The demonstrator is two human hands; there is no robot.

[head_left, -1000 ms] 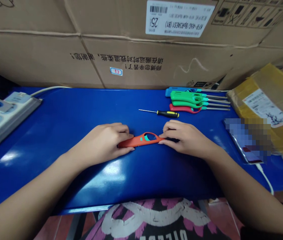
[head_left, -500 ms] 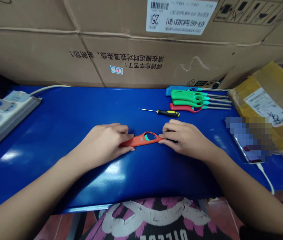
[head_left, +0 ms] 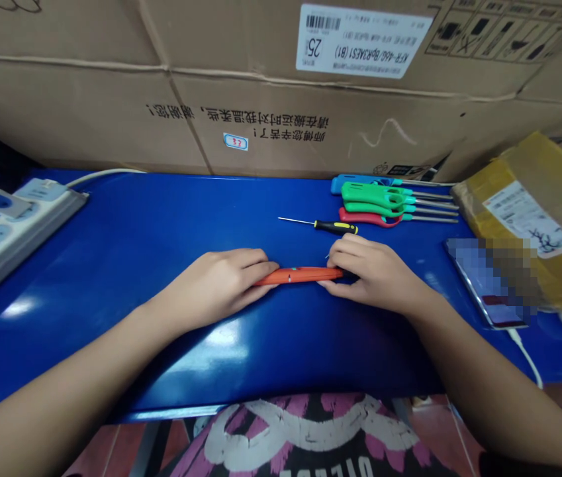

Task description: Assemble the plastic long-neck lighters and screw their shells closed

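Note:
An orange stick lighter [head_left: 303,275] is held level between both hands, just above the blue table. Its narrow edge faces me, and the trigger opening does not show. My left hand [head_left: 234,278] pinches the lighter's left end between thumb and fingers. At the other end, my right hand [head_left: 367,268] is closed on it, with a dark part and a thin bit of metal or wire showing by the fingers. Beyond the right hand lies a black and yellow screwdriver [head_left: 336,227]. Several stick lighters with metal tubes, including a green one [head_left: 373,194], are stacked farther back.
A large cardboard box [head_left: 112,126] stands along the table's [head_left: 126,225] far edge. On the left is a white power strip [head_left: 22,225]. A phone [head_left: 484,291] with a white cable and a yellow-taped carton [head_left: 533,156] lie on the right.
The orange lighter has been rolled from its broad side to its narrow edge, hiding the trigger opening. Both hands keep hold of it, and the view has shifted slightly.

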